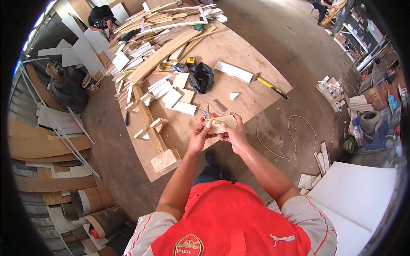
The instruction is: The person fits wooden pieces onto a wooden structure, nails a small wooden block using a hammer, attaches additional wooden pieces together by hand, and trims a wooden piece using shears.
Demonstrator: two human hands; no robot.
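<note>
Both my hands grip a small pale wooden piece (229,121) over the near edge of the worktable. My left hand (199,134) is closed on its left side, with the thumb on top. On the right side, my right hand (236,135) wraps round it, thumb near the front. The fingers cover part of its shape. Just beyond my hands lie red-handled pliers (207,113) and a small brownish-purple strip (220,105). A small white offcut (234,96) rests farther right.
A hammer (271,86) lies near the table's right edge. A black plastic bag (201,78), a yellow tape measure (191,61) and piled wood strips (166,47) cover the table's far left. Another person (101,19) bends at the far left. A cord (294,132) trails across the floor.
</note>
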